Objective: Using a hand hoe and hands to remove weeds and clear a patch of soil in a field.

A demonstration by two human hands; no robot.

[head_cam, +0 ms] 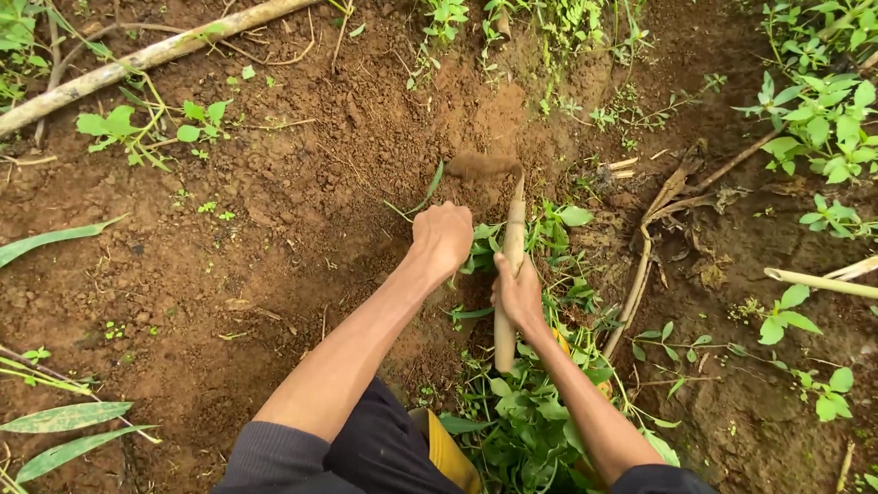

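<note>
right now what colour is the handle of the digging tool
Pale tan wooden handle, gripped by the right hand; head view shows it best.

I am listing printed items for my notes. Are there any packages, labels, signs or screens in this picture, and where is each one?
None in view: only bare brown soil, green weeds, dry sticks, and the person's two hands, the left hand closed in the weeds and the right hand gripping a wooden-handled digging tool.
</note>
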